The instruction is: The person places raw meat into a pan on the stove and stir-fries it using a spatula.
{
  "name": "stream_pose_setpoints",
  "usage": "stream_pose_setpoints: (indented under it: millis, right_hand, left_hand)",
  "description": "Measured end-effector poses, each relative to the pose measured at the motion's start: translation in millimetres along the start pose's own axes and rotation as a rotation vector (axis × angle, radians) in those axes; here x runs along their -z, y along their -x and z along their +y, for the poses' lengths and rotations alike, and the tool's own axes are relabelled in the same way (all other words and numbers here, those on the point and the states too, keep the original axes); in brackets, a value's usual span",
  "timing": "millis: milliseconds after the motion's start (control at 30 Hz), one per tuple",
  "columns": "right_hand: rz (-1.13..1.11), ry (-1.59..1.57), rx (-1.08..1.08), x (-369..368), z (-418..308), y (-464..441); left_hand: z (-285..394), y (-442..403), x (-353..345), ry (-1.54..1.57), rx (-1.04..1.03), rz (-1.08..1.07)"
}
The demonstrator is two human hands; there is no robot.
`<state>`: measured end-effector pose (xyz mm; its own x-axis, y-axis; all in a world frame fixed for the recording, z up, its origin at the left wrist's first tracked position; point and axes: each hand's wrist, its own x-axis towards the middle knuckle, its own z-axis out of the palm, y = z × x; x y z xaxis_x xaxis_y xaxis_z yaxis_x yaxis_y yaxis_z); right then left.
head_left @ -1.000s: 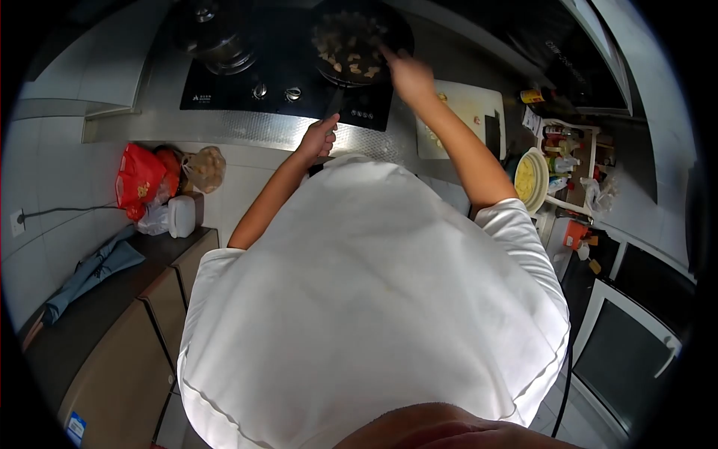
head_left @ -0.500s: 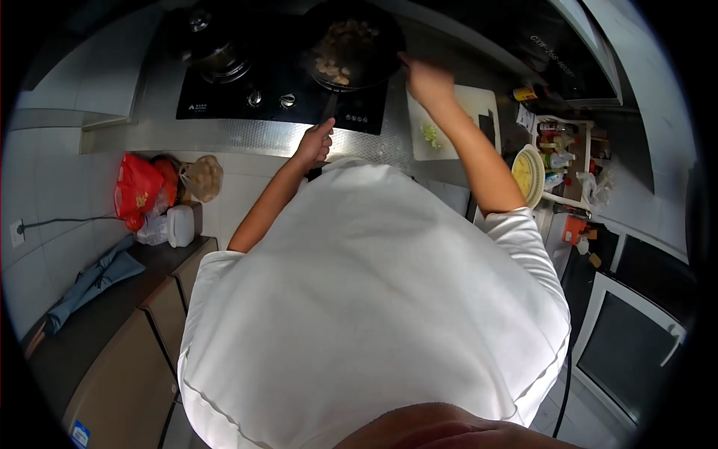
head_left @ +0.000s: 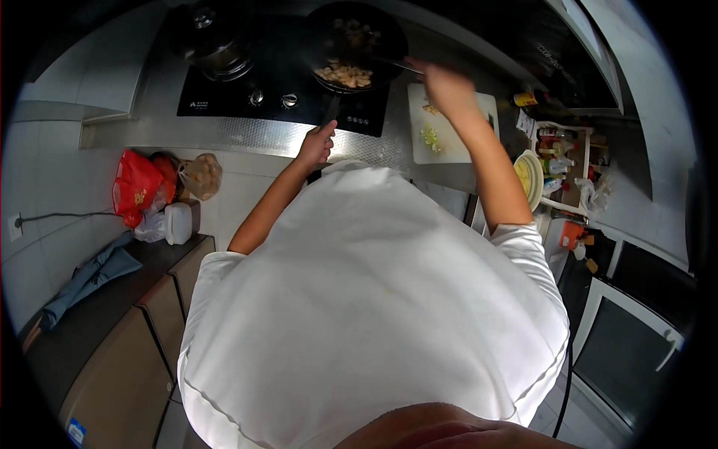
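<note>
A dark frying pan [head_left: 389,45] sits on the black gas stove, with light-brown chunks of food [head_left: 345,75] gathered mostly at its near side. My left hand [head_left: 318,141] is closed around the pan's handle [head_left: 333,109]. Slightly blurred, my right hand [head_left: 449,88] grips the thin handle of a spatula [head_left: 400,64] that reaches into the pan from the right. The spatula's head is hard to make out against the dark pan. Below my right hand lies a white cutting board [head_left: 449,150] with chopped green pieces [head_left: 430,138] on it.
Left of the pan, a lidded pot [head_left: 217,56] stands on the stove [head_left: 224,97]. A yellowish basket [head_left: 532,179] and a rack of bottles [head_left: 557,161] are at the right. Red bags [head_left: 136,187] hang at the left wall. The range hood [head_left: 553,60] overhangs the upper right.
My right hand has moved right, away from the pan's rim, drawing the spatula with it. More food now lies at the pan's near side. My left hand stays on the handle.
</note>
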<state>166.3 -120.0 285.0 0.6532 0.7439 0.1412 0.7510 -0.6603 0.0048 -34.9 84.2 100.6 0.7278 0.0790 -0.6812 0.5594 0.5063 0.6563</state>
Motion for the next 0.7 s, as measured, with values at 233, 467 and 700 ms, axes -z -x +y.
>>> stream_pose_setpoints:
  millis: [233, 467, 700]
  right_hand:
    - [-0.089, 0.170, 0.038, 0.6, -21.2, -0.1]
    - [-0.009, -0.002, -0.358, -94.2, -30.3, -41.7]
    - [-0.044, -0.006, -0.143, -37.3, -41.1, -19.7]
  left_hand:
    - [-3.5, -4.2, 0.8, -0.009, 0.009, -0.021]
    - [-1.0, 2.2, -2.6, 0.009, -0.014, -0.005]
    - [-0.9, 2.6, -3.9, 0.000, -0.024, 0.022]
